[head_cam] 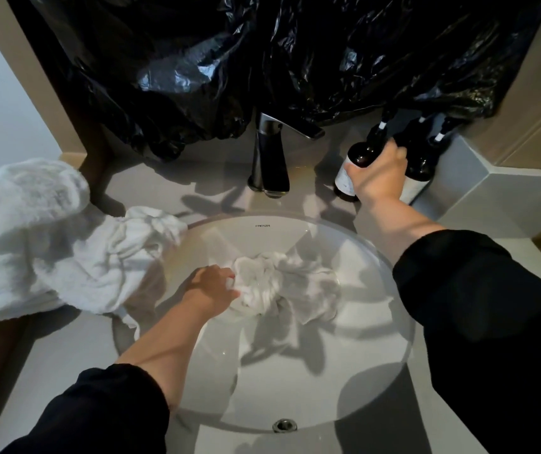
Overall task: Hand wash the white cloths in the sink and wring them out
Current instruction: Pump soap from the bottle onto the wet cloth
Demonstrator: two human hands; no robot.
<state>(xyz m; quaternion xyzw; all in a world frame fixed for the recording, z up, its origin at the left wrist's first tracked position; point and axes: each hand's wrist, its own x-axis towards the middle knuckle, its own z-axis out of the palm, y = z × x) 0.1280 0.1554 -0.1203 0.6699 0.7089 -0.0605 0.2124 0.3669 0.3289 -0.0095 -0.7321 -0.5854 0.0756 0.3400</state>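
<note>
Cloth point(282, 286) lies bunched in the sink point(295, 388), our left hand point(212, 286) gripping its edge. Behind the sink our right hand point(380, 178) curls round a dark bottle point(361, 155); more white cloths point(49, 237) are heaped on the surface point(66, 355) left of the sink.

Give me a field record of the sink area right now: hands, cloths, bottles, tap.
left hand: grips the cloth lying in the sink, at the cloth's left edge
right hand: holds the dark bottle right of the faucet
other bottles: two more, right of the held one
cloth pile: white cloths heaped on the counter, left of the sink
faucet: no stream visible
backdrop: black plastic sheet
</note>
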